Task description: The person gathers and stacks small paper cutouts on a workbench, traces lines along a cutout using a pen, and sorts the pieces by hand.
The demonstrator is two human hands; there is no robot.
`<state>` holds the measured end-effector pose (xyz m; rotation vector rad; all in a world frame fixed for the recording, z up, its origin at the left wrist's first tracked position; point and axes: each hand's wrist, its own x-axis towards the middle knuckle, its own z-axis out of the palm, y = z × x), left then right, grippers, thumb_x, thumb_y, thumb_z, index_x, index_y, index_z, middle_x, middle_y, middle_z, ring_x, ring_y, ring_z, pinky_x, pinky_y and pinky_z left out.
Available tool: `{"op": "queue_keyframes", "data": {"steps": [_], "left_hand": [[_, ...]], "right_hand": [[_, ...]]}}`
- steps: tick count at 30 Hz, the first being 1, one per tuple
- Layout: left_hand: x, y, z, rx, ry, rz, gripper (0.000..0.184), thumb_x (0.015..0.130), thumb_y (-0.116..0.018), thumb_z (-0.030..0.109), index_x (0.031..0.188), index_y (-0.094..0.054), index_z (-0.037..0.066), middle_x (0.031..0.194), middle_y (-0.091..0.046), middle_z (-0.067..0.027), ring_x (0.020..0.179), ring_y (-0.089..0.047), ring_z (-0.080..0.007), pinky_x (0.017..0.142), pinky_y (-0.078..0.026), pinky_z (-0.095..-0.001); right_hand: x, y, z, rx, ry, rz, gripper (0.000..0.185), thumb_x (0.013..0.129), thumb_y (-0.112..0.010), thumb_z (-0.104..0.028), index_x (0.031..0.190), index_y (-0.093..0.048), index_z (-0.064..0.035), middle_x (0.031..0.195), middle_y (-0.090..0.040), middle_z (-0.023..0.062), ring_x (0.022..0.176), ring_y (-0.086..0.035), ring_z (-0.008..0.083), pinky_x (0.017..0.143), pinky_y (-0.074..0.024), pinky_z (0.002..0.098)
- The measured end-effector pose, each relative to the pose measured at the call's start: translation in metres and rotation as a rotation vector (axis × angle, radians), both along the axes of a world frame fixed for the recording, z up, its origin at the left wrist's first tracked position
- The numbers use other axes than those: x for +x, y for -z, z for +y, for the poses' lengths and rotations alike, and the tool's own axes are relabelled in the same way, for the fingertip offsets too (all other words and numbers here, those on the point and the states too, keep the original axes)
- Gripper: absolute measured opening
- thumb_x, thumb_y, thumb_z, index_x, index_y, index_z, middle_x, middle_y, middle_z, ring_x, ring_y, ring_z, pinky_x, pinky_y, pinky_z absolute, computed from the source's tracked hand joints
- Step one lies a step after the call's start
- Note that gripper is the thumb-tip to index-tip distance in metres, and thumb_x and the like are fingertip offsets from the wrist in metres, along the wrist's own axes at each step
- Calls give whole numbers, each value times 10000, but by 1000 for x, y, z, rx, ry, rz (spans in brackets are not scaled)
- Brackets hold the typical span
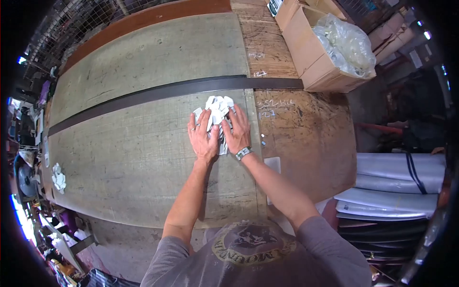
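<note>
A loose heap of small white flat pieces (218, 106) lies on the greenish work mat (143, 158), right of the mat's middle. My left hand (202, 136) rests against the heap's left side with its fingers stretched out. From the right, my right hand (237, 130) lies on the heap the same way, fingers spread. Both palms face down and the thumbs nearly meet over the pieces. Some pieces are hidden under my hands; others stick out beyond the fingertips and below the thumbs.
A long dark metal bar (191, 88) crosses the table beyond the heap. A cardboard box (313, 52) with clear plastic bags (344, 43) stands at the back right. Another small white pile (59, 178) sits at the left edge. Silvery rolls (397, 177) are stacked at the right.
</note>
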<state>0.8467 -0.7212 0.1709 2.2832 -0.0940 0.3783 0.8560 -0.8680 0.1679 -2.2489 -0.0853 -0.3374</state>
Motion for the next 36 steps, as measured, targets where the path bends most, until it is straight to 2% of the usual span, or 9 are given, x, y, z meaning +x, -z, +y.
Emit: {"op": "queue_keyframes", "data": {"steps": [3,7,10,16,17,27,30,34,36], "left_hand": [[2,-3,-3,-82,-13,-11,545,1022,-547,416,1481,-595,125,1496,-603,-114,1470,-444,-384,1226,-270,-557],[5,-5,0,-163,-24,-48,480,1035,-499,287,1410,-629,16,1431,-642,-168,1396,-510,-428,1198,-329,-520],[6,-5,-5,-359,10,-74,504,1049,-527,362,1413,-635,32,1415,-656,-164,1364,-540,-395,1160,-367,-508],[9,-27,-23,-658,10,-61,453,1037,-522,244,1354,-643,-56,1267,-705,-250,1149,-678,-382,1018,-491,-450],[9,-28,-24,-629,-14,-92,440,1033,-527,217,1345,-641,-71,1240,-713,-250,1095,-701,-376,992,-504,-443],[-7,-49,-20,-608,-83,-109,388,1017,-574,166,1310,-665,-70,1248,-713,-228,1162,-670,-355,1019,-486,-448],[-12,-58,-16,-576,-64,-160,378,1072,-524,176,1322,-664,-70,1265,-707,-182,1152,-655,-259,1005,-495,-395],[-26,-103,-20,-636,-37,-84,378,1077,-534,195,1313,-668,-69,1256,-706,-174,1142,-658,-255,993,-500,-385],[-28,-104,-24,-638,-35,-96,390,1089,-524,219,1330,-665,-52,1233,-717,-160,1113,-664,-228,972,-509,-374]], "right_hand": [[0,6,13,17,-11,-39,630,1053,-535,-420,1500,-505,23,1582,-454,250,1445,-431,423,1183,-335,524],[6,-8,19,92,-67,-20,658,1065,-519,-423,1513,-469,56,1541,-497,261,1399,-480,429,1157,-375,501],[4,-23,25,205,-63,78,672,1069,-513,-432,1530,-450,52,1519,-513,276,1351,-520,440,1128,-408,492],[10,-50,33,349,-44,90,683,1074,-525,-408,1567,-392,46,1518,-515,281,1397,-519,421,1156,-415,464],[11,-52,33,368,-49,90,680,1075,-526,-404,1566,-394,46,1519,-514,282,1398,-521,417,1155,-417,460],[-3,-75,49,575,-16,82,607,1086,-522,-374,1541,-453,23,1497,-553,258,1388,-549,376,1146,-427,430],[-6,-79,53,627,-34,65,600,1089,-525,-372,1542,-456,14,1505,-550,251,1401,-541,351,1149,-423,411],[-18,-100,55,701,-18,80,602,1080,-551,-384,1545,-466,-12,1491,-567,235,1373,-565,347,1124,-445,407],[-21,-105,52,656,-12,7,596,1074,-558,-384,1540,-477,-21,1470,-581,237,1346,-585,366,1102,-464,417]]}}
